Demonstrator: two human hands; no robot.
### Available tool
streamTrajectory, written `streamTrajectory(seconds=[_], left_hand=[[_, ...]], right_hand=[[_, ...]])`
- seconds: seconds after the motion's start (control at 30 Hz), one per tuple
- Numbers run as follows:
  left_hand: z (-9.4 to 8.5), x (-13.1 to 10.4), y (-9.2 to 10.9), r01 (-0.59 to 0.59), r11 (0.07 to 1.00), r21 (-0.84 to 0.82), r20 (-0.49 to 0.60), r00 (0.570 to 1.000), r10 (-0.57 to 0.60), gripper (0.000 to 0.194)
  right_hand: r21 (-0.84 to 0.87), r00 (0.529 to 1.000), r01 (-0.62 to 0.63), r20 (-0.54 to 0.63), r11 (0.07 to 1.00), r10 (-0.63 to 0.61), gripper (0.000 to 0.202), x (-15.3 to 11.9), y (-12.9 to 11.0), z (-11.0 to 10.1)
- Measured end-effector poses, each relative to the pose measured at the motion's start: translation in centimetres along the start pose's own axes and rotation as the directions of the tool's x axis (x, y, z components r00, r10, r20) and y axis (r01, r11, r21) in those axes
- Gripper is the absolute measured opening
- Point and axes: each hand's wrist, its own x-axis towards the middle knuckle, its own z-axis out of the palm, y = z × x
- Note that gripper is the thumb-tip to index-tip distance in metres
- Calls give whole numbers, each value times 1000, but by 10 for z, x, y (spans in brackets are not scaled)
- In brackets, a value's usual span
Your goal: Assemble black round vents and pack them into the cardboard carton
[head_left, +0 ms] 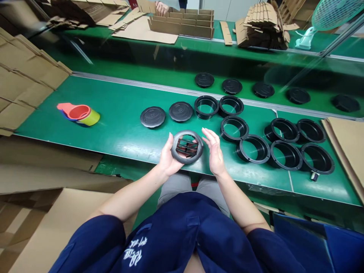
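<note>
My left hand (168,157) grips a round black air vent (187,161) by its left side, over the table's front edge. Its dark slats show inside the smooth ring. Just right of the vent, my right hand (215,153) is raised with its fingers stretched out and holds nothing. Beyond the vent lie two round black vents with closed faces, one (152,116) to the left and another (181,111) closer to the rings. Several black open rings stand to the right, the nearest ring (234,128) past my right hand.
Nested red and yellow scoops (92,117) lie at left on the green table (119,132). Several closed vents (204,80) sit on the green surface beyond a metal rail. Cardboard dividers (182,28) and a fan (334,15) stand farther back. Another person's hand (162,7) touches the cardboard.
</note>
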Motion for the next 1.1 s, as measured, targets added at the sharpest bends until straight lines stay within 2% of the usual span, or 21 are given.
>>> streamTrajectory(seconds=[0.07,0.13,0.17,0.23,0.27,0.37,0.47,0.53,0.63,0.73,0.8,0.9,1.0,1.1], left_hand=[[1,1,2,2,1000,-5,-14,1000,-2,63],[4,2,6,9,1000,-4,-46,999,-9,64],[6,3,7,14,1000,4,-68,998,-13,63],[12,6,8,45,998,34,-101,994,-41,60],[16,7,7,70,996,55,-97,993,-64,59],[27,14,4,115,984,140,-12,993,-114,55],[36,37,5,82,963,256,26,995,-91,62],[42,65,8,55,927,370,-67,997,-32,67],[54,117,14,23,866,500,-233,966,109,53],[67,158,16,-11,846,533,-269,946,182,35],[71,167,16,-29,832,554,-263,942,208,27],[60,145,18,-27,804,594,-224,955,197,25],[27,94,19,16,775,632,-198,970,142,30],[-8,37,16,69,734,676,-187,979,79,37]], right_hand=[[-77,998,58,12,995,-57,66,-4,0,2],[-245,975,196,148,949,-163,65,-8,-1,4],[-326,949,277,241,904,-204,65,-9,-2,5],[-431,900,384,374,817,-226,71,-7,-5,4],[-470,894,397,394,789,-215,79,-4,-6,2],[-537,910,355,387,766,-151,105,12,-10,-9],[-508,945,268,302,819,-123,107,26,-14,-24],[-479,976,197,176,855,-126,103,28,-16,-32],[-472,991,132,51,871,-123,104,21,-17,-39],[-489,990,138,94,861,-106,111,9,-18,-41],[-509,988,140,130,849,-84,117,2,-18,-44],[-538,987,136,147,832,-66,120,-3,-18,-51],[-560,986,136,159,817,-56,117,-1,-17,-53],[-582,975,165,219,796,-41,111,5,-15,-44]])
